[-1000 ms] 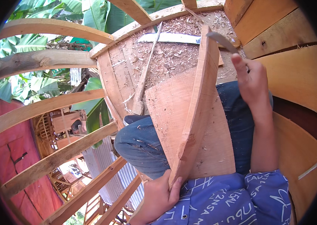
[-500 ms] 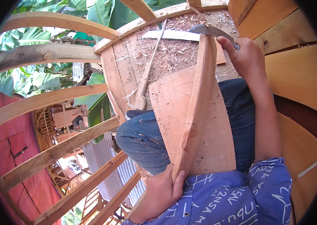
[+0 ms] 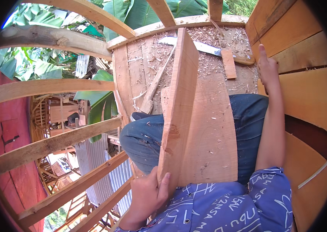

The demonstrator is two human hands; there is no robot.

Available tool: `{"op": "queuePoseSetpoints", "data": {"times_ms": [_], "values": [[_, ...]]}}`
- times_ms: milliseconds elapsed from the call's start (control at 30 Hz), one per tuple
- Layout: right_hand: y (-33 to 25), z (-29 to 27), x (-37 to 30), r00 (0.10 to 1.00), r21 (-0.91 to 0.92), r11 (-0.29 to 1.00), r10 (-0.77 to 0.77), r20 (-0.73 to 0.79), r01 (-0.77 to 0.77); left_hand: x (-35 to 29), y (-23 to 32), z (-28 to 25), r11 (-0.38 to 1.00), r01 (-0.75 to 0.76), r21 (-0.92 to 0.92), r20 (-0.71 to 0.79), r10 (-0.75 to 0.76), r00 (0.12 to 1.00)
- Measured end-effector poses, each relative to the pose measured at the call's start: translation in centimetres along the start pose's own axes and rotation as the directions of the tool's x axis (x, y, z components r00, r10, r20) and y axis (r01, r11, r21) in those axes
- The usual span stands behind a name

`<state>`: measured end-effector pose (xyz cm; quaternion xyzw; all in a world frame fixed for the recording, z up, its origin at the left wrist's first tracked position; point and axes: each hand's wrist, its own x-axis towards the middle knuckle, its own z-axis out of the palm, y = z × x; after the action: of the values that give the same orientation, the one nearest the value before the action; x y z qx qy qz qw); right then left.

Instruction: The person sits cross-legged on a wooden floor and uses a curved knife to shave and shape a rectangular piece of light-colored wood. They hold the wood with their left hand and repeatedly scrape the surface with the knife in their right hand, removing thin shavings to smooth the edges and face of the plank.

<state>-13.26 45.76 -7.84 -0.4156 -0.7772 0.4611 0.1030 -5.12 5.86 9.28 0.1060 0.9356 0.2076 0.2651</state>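
Note:
My left hand (image 3: 148,195) is closed around the near end of a long wooden plank (image 3: 178,104), which stands on edge and slants away from me. Beneath it a wide, flat board (image 3: 212,143) lies across my lap. My right hand (image 3: 268,69) is closed, thumb up, out to the right and apart from the plank. It holds a knife (image 3: 257,34), whose blade appears nearly edge-on as a thin dark line; its handle is mostly hidden by the fingers. The plank's upper edge has a rough, darker patch near my left hand.
On the shavings-covered floor (image 3: 210,33) lies a saw (image 3: 206,48) with a pale blade and wooden handle. Beside it are a small wood offcut (image 3: 229,63) and a thin stick (image 3: 157,79). Wooden rails (image 3: 55,145) line the left; a plank wall (image 3: 306,58) stands right.
My right hand has moved right and down with the knife, away from the plank's far end. The plank has swung left at both ends, and my left hand has shifted left with it.

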Motion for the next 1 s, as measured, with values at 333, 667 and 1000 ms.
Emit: {"op": "queuePoseSetpoints", "data": {"times_ms": [333, 667, 1000], "values": [[-1.8, 0.2, -6.4, 0.944, -0.031, 0.953, -0.294, 0.152, 0.302, -3.4, -3.2, -0.7, 0.962, -0.056, 0.268, -0.057, 0.074, 0.996], [-4.6, 0.3, -16.6, 0.872, -0.211, 0.891, -0.301, 0.385, 0.401, -2.4, -5.0, 3.9, 0.984, -0.177, -0.012, -0.056, 0.176, 0.983], [-4.6, -0.1, -24.2, 0.837, -0.488, 0.725, -0.223, 0.500, 0.485, -1.1, -6.0, 6.2, 0.977, -0.123, -0.176, 0.078, 0.138, 0.987]]}}
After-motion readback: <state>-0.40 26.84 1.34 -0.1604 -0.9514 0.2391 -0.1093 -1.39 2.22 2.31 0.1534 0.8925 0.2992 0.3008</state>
